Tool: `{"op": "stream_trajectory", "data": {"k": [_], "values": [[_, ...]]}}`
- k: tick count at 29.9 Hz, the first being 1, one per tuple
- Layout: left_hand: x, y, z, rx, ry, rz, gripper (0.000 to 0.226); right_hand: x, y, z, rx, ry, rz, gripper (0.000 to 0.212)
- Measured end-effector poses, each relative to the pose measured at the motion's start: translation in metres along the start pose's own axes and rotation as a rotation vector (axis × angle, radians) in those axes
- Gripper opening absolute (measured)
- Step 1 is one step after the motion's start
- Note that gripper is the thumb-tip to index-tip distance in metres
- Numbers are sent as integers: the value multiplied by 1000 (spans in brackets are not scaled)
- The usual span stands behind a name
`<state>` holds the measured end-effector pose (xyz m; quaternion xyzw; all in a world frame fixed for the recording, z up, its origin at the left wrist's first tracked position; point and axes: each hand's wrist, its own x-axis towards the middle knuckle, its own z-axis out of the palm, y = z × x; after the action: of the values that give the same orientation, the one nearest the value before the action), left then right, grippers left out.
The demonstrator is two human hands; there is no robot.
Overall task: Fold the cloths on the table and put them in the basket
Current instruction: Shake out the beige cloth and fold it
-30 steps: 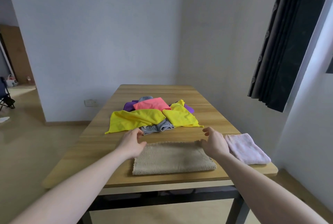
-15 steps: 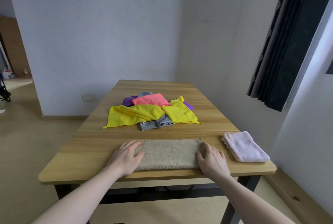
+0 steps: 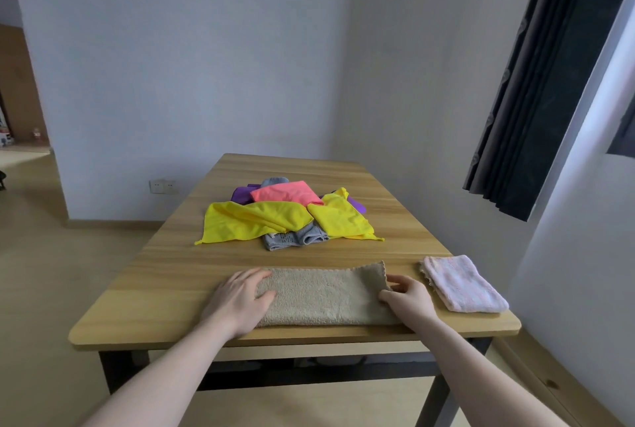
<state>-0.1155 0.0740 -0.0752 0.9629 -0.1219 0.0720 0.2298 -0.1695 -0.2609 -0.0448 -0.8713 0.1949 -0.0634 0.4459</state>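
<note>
The left hand (image 3: 240,299) lies flat with straight fingers on the left end of the folded beige terry cloth (image 3: 323,292) at the near edge of the wooden table (image 3: 165,275). The right hand (image 3: 407,299) pinches that cloth's lifted right end. Just right lies a folded pale pink cloth (image 3: 462,284). Farther back sits a heap of yellow, pink, purple and grey cloths (image 3: 292,217). A dark curtain (image 3: 539,89) hangs at right.
</note>
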Motion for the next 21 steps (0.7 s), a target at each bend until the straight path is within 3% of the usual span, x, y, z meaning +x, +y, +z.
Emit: {"op": "stream_trajectory", "data": {"k": [9, 16, 21], "values": [[3, 0, 0, -15, -11, -10, 58, 13, -47, -13, 80, 8, 0, 12], [0, 5, -5, -68, -14, -50, 54, 15, -104, 5, 146, -44, -41, 18], [1, -3, -8, -229, 102, -109, 42, 0, -141, 41, 173, -127, -104, 19]]}}
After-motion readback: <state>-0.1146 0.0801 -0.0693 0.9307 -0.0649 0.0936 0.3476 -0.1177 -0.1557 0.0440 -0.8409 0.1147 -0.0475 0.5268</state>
